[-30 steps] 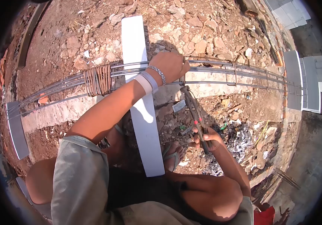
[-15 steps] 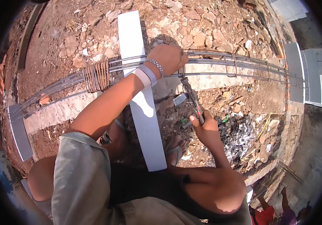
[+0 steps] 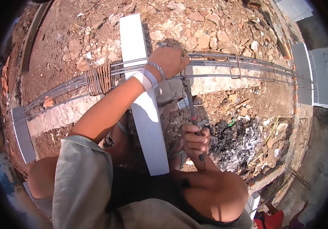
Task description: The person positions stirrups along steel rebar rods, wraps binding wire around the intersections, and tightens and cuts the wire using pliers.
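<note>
The left hand was closed at the steel bars; what its fingertips pinched was hidden. The right hand gripped the handles of the pincers, whose head met the lower bar under the left hand. Spaced rings stood around the bars to the right; bunched rings sat at the left, not spread out. Whether any joint was fully tied could not be told. The bars crossed over a white board, its long edge near the pincers. Lateral room appeared greater toward the ash pile; the knees limited travel rearward.
</note>
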{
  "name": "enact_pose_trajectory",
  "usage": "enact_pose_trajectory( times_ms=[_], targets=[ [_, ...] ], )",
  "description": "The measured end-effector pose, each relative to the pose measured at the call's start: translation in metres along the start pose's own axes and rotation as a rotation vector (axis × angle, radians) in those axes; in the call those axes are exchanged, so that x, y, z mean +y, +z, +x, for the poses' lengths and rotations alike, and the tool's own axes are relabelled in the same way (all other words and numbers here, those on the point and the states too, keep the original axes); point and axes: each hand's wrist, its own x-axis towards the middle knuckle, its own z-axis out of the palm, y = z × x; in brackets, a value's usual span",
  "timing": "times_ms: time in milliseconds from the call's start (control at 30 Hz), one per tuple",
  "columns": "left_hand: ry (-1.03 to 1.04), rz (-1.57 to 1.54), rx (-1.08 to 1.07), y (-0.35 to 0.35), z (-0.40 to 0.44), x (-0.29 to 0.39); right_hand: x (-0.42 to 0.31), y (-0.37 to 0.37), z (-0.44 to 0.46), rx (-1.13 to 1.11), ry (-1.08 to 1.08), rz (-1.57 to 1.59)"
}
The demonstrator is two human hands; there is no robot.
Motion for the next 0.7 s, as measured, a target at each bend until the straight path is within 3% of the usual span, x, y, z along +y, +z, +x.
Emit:
enact_pose_trajectory(
  times_ms=[67, 233, 300, 367, 400, 533, 567, 667, 700],
  targets=[
    [-0.032, 0.023, -0.042, -0.005, 0.003, -0.002, 0.006, 0.031, 0.026, -0.069, 0.085, 0.170],
    [0.011, 0.046, -0.019, -0.008, 0.003, 0.005, 0.012, 0.065, 0.022, 0.703, 0.019, -0.286],
    [0.013, 0.040, -0.008, -0.009, 0.001, 0.004, -0.007, 0.053, 0.014, 1.057, -0.016, -1.783],
    [-0.015, 0.016, -0.030, -0.005, 0.005, 0.003, -0.033, 0.074, 0.019, 1.335, -0.018, -2.726],
    [-0.020, 0.016, -0.033, -0.005, 0.004, 0.007, -0.041, 0.097, 0.025, 1.533, 0.015, -2.896],
    [-0.085, 0.027, -0.064, -0.013, 0.003, 0.007, -0.013, 0.100, 0.034, 1.608, 0.169, -2.700],
    [-0.080, 0.002, -0.036, -0.012, 0.002, 0.008, -0.010, 0.103, 0.027, 1.497, 0.087, -2.704],
    [-0.050, -0.007, -0.013, -0.007, 0.001, 0.002, -0.024, 0.109, 0.007, 1.262, 0.144, -2.134],
    [-0.036, 0.001, -0.015, -0.007, 0.002, 0.002, -0.020, 0.121, 0.017, 1.216, 0.255, -2.145]
  ],
)
